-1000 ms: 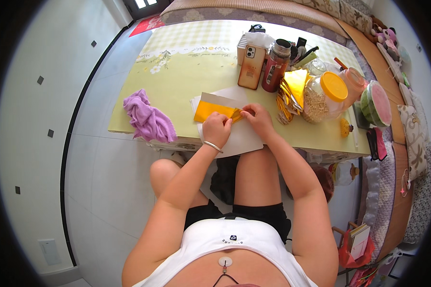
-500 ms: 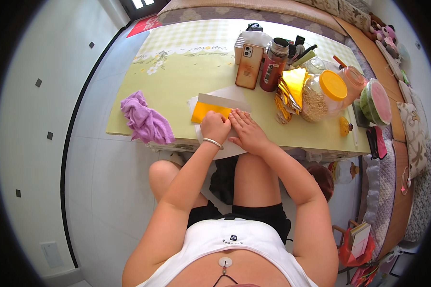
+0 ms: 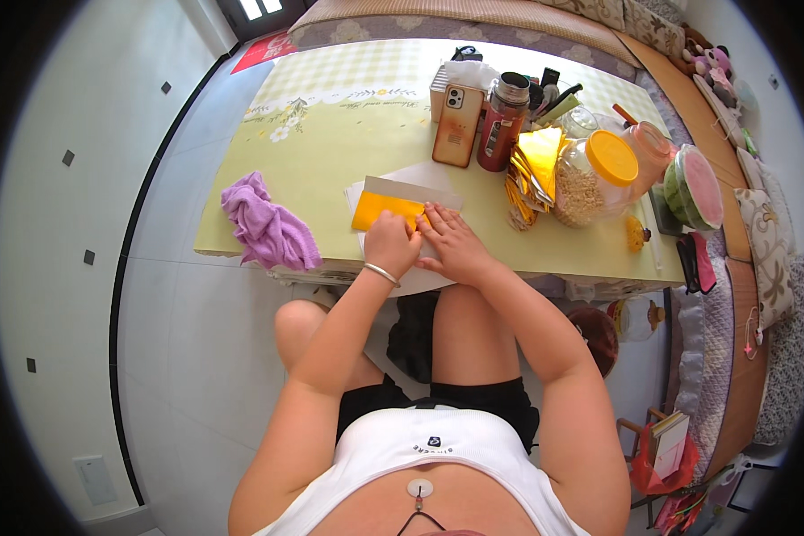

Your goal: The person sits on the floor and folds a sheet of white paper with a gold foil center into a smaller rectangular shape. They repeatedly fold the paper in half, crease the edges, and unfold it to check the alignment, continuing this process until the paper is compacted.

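Left hand (image 3: 393,244): fingers curled on gold paper (image 3: 384,203) (if it grips, I cannot tell) | right hand (image 3: 456,243): lies flat, fingers extended, at paper's right end

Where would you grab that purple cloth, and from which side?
Probably by the bunched middle of the purple cloth, pinched from above: it lies rumpled, with raised folds for fingertips to catch. I'd come in from its right, since the left hand, the nearer one, is on that side.
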